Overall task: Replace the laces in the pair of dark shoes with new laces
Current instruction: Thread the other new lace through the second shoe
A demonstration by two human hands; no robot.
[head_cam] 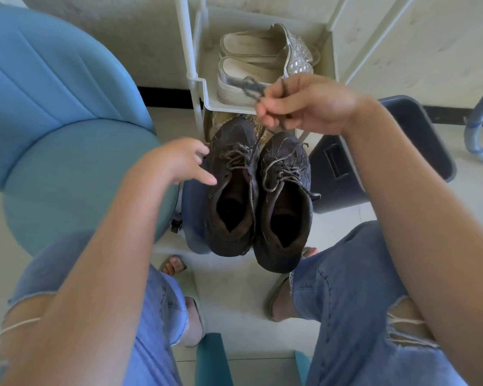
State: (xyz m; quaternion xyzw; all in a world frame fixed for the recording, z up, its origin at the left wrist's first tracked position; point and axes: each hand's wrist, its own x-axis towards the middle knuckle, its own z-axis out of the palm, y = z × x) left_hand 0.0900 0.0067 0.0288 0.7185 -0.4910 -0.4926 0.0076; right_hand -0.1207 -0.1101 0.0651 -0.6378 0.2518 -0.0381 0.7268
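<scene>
Two dark worn shoes stand side by side on the floor between my knees, toes pointing away. The left shoe (230, 190) has its grey lace (251, 90) partly pulled out; the lace rises from its eyelets up to my right hand (304, 107), which pinches it and holds a bunched loop above the toes. The right shoe (286, 201) is still laced, with a loose untied grey lace. My left hand (184, 160) hovers beside the left shoe's collar with its fingers loosely spread, holding nothing.
A white shoe rack (204, 87) stands just behind the shoes, with a pair of pale slip-on shoes (260, 62) on its shelf. A blue padded chair (67, 129) is at the left. A dark bin (388, 151) sits at the right.
</scene>
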